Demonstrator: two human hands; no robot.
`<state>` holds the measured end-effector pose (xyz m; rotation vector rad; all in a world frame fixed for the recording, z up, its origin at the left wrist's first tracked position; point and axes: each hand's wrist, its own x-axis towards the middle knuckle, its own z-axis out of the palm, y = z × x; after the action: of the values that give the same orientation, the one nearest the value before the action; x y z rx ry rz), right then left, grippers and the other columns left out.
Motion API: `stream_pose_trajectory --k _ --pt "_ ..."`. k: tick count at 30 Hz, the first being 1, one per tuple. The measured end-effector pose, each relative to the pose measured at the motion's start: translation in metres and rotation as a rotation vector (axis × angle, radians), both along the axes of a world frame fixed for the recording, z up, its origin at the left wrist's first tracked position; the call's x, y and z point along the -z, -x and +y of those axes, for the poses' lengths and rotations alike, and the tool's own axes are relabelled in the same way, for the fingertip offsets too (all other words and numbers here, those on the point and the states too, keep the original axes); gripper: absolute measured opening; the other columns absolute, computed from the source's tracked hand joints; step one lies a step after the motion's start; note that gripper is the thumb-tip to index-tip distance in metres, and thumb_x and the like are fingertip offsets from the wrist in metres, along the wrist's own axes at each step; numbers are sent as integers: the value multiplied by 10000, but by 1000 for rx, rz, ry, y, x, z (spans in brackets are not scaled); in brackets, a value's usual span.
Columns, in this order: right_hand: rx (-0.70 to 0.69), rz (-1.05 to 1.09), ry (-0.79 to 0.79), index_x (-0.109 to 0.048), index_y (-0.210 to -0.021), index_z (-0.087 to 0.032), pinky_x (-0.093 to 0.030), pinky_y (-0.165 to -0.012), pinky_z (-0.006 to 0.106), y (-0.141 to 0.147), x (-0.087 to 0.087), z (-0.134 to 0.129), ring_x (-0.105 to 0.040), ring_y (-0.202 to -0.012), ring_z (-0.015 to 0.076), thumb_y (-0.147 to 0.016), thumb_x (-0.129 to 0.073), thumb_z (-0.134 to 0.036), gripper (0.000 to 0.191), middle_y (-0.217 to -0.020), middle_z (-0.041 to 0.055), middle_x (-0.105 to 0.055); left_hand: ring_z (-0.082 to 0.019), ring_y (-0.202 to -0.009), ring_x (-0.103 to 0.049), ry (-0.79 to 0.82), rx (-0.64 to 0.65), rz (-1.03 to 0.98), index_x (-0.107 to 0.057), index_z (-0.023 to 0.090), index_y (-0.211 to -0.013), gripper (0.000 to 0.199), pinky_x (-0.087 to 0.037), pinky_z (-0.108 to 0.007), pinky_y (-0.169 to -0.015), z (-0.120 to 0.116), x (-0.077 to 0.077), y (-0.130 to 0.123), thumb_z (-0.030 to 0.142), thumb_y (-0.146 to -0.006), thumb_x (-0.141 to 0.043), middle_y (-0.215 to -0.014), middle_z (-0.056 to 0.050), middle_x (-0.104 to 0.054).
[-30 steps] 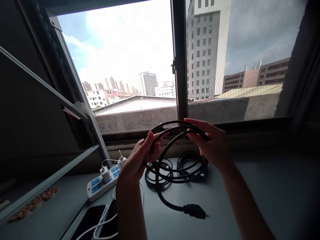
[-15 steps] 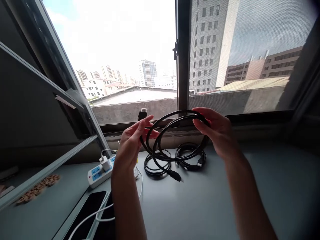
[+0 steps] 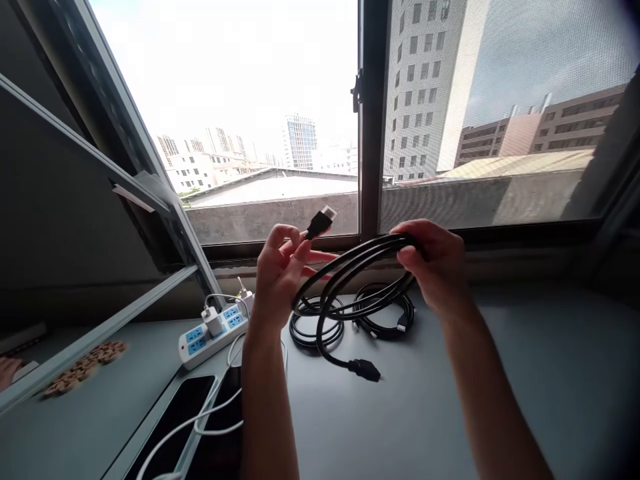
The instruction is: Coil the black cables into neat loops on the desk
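Note:
A loosely coiled black HDMI cable (image 3: 345, 280) is held up between my two hands above the desk. My left hand (image 3: 283, 280) pinches it just behind one plug (image 3: 321, 222), whose metal end points up and to the right; its other fingers stretch out behind the loops. My right hand (image 3: 435, 263) is closed round the bundled loops at their right end, thumb in front. The cable's other plug (image 3: 365, 369) dangles below the coil, pointing right. Behind it, two more coiled black cables lie on the desk, a left coil (image 3: 316, 345) and a right coil (image 3: 385, 331).
A white power strip (image 3: 215, 340) with chargers plugged in stands left on the grey desk (image 3: 390, 427). A phone (image 3: 183, 420) and white cords lie nearer. A metal frame (image 3: 185, 227) rises at left, with brown pieces (image 3: 85, 368) beyond. A window is behind.
My left hand has moved slightly right and now pinches the cable by its upper plug, which has tilted rightward. The loops have narrowed, and the dangling plug has swung lower and right.

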<state>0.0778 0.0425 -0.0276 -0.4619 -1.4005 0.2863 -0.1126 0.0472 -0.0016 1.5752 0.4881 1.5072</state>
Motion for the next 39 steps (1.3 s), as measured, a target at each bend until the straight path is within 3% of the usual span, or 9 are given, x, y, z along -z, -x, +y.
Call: stream_pose_trajectory --k 3,8,13,19,24,29,33,35,39 --pt "119 -55 15 -574 -794 -215 -355 -416 209 11 -3 -6 -511 -583 148 -774 -701 -324 168 -765 -5 -567 -148 -477 -634 87 190 55 -394 218 -773 261 -383 -154 -277 -4 3 -8 269 -735 -647 -752 34 -597" --pt "167 -171 71 -627 -953 -218 -419 -478 204 12 -5 -9 -583 -762 191 -827 -660 -315 163 -896 11 -608 -143 -333 -555 192 310 84 -475 237 -987 371 -269 -154 -232 -3 16 -6 348 -703 -684 -572 49 -553" --pt "32 -208 132 -644 -1031 -221 -448 -513 206 7 -3 -9 -601 -758 196 -844 -664 -311 208 -872 12 -621 -99 -276 -450 228 373 237 -425 239 -1104 408 -256 -141 -265 0 13 -1 392 -774 -609 -431 54 -533" --pt "157 -251 51 -636 -1059 -231 -400 -484 189 10 -6 -10 -574 -761 169 -882 -627 -270 182 -929 2 -618 -41 -274 -358 397 530 171 -429 202 -1188 428 -237 -122 -261 2 10 -7 368 -815 -559 -468 71 -482" --pt "329 -274 -74 -637 -1032 -228 -399 -548 238 7 -4 -4 -552 -730 174 -920 -595 -234 120 -917 4 -598 -4 -264 -270 430 639 27 -522 168 -1078 285 -215 -88 -242 6 7 -9 281 -819 -565 -463 91 -384" --pt "374 -273 -135 -617 -999 -205 -424 -657 263 0 -1 10 -549 -741 188 -946 -551 -232 89 -867 14 -571 -8 -288 -320 516 535 -35 -493 194 -1086 275 -236 -82 -253 7 1 -8 379 -892 -430 -528 66 -436" --pt "350 -305 -147 -582 -990 -192 -428 -641 252 0 0 10 -536 -763 186 -978 -485 -255 116 -874 24 -549 -7 -300 -294 442 403 12 -430 190 -1177 405 -240 -81 -270 5 0 -14 299 -818 -580 -508 88 -416" --pt "387 -352 -135 -576 -1053 -200 -417 -637 249 2 0 7 -526 -764 180 -1001 -437 -266 162 -886 23 -538 5 -296 -243 430 374 -8 -429 187 -1180 458 -188 -71 -266 3 0 -16 273 -779 -633 -492 104 -384" --pt "561 -486 -133 -516 -1277 -234 -364 -554 240 6 -1 0 -485 -678 157 -1045 -311 -283 314 -823 16 -477 9 -302 -200 464 369 -56 -485 162 -1144 460 -156 -76 -269 -1 -1 -17 486 -820 -524 -478 98 -343"
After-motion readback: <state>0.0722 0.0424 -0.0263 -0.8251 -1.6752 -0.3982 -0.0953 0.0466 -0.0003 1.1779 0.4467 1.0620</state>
